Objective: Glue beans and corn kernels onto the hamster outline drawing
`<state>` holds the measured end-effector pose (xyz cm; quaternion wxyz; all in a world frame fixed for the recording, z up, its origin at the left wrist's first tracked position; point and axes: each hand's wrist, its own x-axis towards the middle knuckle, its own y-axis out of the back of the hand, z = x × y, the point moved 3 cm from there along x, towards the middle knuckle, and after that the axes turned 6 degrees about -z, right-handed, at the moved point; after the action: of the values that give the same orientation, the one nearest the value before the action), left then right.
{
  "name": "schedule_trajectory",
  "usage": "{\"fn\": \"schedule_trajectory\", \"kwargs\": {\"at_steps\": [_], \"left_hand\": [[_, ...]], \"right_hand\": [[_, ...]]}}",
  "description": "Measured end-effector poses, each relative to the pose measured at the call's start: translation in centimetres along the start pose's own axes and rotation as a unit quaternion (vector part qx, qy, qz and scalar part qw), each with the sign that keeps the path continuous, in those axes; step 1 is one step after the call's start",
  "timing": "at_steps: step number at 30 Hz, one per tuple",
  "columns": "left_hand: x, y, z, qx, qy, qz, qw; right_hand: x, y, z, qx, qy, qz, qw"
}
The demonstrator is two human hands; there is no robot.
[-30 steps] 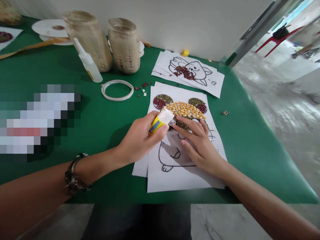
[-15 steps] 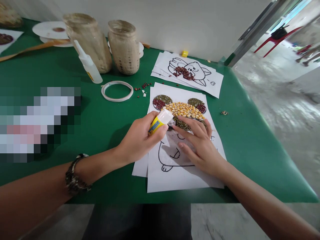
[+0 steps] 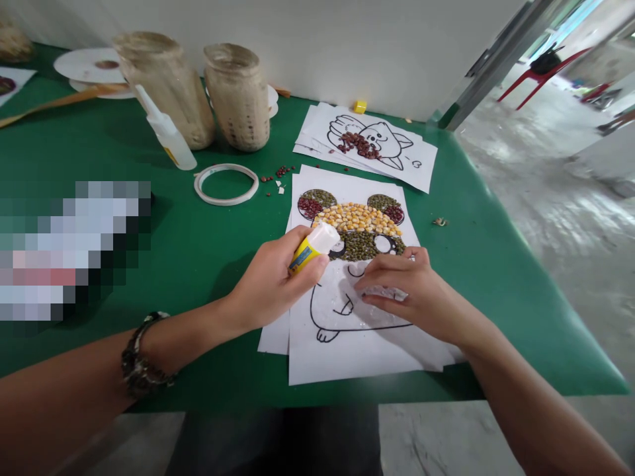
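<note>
My left hand [image 3: 270, 281] is wrapped around a yellow glue bottle [image 3: 303, 254] with a wide white end, tilted above the left edge of a drawing. The sheet [image 3: 367, 360] below shows an animal outline. Yellow corn kernels [image 3: 354, 217] fill its forehead, green beans [image 3: 360, 246] lie around the eyes, and red beans [image 3: 310, 209] are in the ears. Shiny wet patches show on the bare lower face. Over that area, at the right, my right hand [image 3: 404, 284] hovers or rests with bent fingers; thumb and fingertips are apart, with nothing visible between them.
Behind are two cloudy jars [image 3: 237, 99], a clear nozzle bottle [image 3: 169, 135], a tape roll [image 3: 225, 185] and a second drawing [image 3: 372, 142] with brown beans. Loose red beans [image 3: 282, 170] lie between. A blurred-out object [image 3: 74, 251] is at left. The table edge slopes down the right side.
My right hand has drawn back from the green beans toward the lower face, its fingers more bent, uncovering the right eye. The left hand keeps its hold on the glue bottle. The view has shifted slightly.
</note>
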<state>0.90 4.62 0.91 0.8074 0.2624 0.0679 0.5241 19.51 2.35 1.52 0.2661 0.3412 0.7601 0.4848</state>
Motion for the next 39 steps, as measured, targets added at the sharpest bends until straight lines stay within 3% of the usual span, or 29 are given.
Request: {"fn": "schedule_trajectory", "kwargs": {"at_steps": [10, 12, 14, 17, 19, 23, 28, 39], "left_hand": [[-0.3, -0.2, 0.0, -0.016, -0.049, -0.040, 0.998], [-0.4, -0.3, 0.1, -0.009, -0.056, -0.056, 0.997], [-0.5, -0.5, 0.3, -0.015, -0.054, -0.083, 0.995], [-0.7, -0.9, 0.5, -0.035, -0.051, -0.127, 0.990], [-0.8, -0.9, 0.6, -0.035, -0.067, -0.131, 0.988], [-0.9, -0.8, 0.7, -0.030, -0.112, -0.121, 0.986], [-1.0, -0.7, 0.7, -0.077, -0.133, -0.139, 0.978], [-1.2, -0.9, 0.4, -0.149, -0.065, -0.194, 0.967]], "right_hand": [[0.4, 0.5, 0.0, 0.008, 0.026, -0.005, 1.000], [0.4, 0.8, -0.1, 0.031, 0.031, 0.038, 0.998], [0.1, 1.4, -0.5, 0.077, 0.025, 0.123, 0.989], [-0.3, 2.6, -1.8, 0.141, 0.023, 0.256, 0.956], [-0.3, 3.3, -3.1, 0.141, 0.049, 0.296, 0.943], [0.6, 4.0, -5.3, 0.068, 0.129, 0.275, 0.950], [1.4, 3.4, -5.2, 0.037, 0.157, 0.266, 0.950], [0.7, 2.3, -4.4, -0.077, 0.200, 0.270, 0.939]]}}
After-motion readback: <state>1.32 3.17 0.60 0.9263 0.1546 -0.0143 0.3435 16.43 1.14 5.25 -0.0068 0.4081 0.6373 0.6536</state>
